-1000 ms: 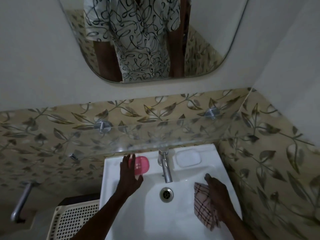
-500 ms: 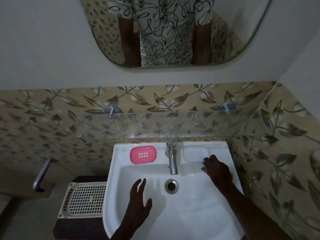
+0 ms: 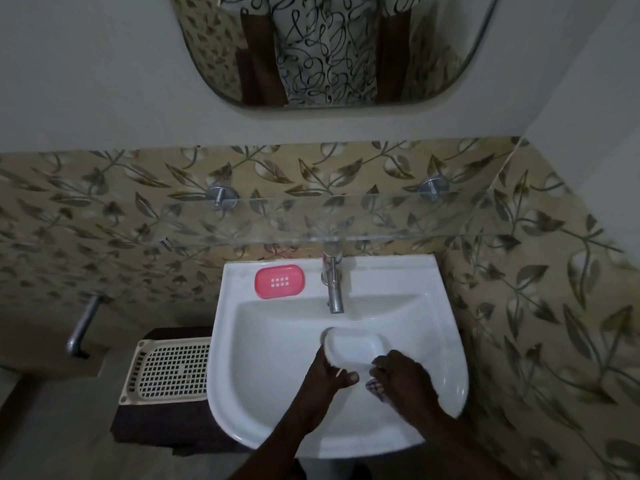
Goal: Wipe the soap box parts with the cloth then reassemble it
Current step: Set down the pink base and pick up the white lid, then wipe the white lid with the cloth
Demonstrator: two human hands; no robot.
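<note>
Hands now meet over the sink [image 3: 446,344]: left hand [image 3: 329,374] grips the white soap box tray [image 3: 353,346], moved from the ledge, and right hand [image 3: 403,379] squeezes the cloth [image 3: 374,389].

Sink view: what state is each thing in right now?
White oval plastic soap box tray: held over the basin, hollow side up.
Pink plastic slotted insert: lying on the sink ledge, apart from the tray.
Checked cloth: bunched in the right hand.
Left hand: gripping the tray's edge.
Chrome tap: no water running.
</note>
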